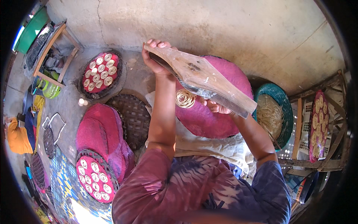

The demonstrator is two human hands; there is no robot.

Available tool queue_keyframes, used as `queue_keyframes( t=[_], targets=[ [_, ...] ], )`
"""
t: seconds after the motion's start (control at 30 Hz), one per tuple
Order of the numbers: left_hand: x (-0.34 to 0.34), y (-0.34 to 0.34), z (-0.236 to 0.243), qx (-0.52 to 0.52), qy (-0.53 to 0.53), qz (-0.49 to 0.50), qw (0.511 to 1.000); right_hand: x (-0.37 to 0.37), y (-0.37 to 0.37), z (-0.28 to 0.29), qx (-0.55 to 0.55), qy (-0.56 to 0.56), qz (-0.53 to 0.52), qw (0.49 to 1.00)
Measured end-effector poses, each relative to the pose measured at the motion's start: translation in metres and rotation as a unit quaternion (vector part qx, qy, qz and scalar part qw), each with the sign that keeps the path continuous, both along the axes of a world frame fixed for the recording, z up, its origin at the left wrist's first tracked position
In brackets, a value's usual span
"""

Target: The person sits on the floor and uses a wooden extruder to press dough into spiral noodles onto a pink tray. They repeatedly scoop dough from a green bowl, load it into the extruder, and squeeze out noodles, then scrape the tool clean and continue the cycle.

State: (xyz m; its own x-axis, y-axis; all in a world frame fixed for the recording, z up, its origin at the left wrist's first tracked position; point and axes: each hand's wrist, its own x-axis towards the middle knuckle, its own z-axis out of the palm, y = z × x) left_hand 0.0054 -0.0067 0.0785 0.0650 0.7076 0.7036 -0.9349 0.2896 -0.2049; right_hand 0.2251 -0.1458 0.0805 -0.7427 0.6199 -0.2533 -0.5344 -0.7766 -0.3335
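The left hand point(154, 56) has its grip closed round the far end of a wooden press point(199, 79). The right hand point(216, 107) holds the near end from below. Thin noodles point(185, 98) curl down onto the pink mat point(220, 123) under it.

Noodle coil point(185, 98) on tray point(223, 119), below press point(201, 78); basin point(278, 114) apparently right.
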Motion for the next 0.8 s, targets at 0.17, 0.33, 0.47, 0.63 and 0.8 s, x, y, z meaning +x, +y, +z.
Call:
queue_keyframes(
  t=[0.17,0.33,0.47,0.63,0.8],
  targets=[
    [-0.017,0.008,0.009,-0.009,-0.035,0.059,0.998,-0.004,0.005,0.004,0.138,-0.185,0.042,0.972],
    [-0.029,0.004,0.043,0.087,-0.033,0.058,0.994,-0.034,0.009,0.007,0.650,-0.621,-0.100,0.427],
    [-0.038,-0.011,0.071,0.106,-0.003,0.039,0.994,-0.032,0.002,-0.002,0.700,-0.643,-0.141,0.278],
    [-0.046,-0.023,0.086,0.092,0.032,0.027,0.995,-0.010,-0.009,-0.003,0.706,-0.628,-0.165,0.282],
    [-0.042,-0.024,0.087,0.093,0.060,0.016,0.994,-0.020,-0.012,0.002,0.677,-0.651,-0.137,0.315]
  ],
)
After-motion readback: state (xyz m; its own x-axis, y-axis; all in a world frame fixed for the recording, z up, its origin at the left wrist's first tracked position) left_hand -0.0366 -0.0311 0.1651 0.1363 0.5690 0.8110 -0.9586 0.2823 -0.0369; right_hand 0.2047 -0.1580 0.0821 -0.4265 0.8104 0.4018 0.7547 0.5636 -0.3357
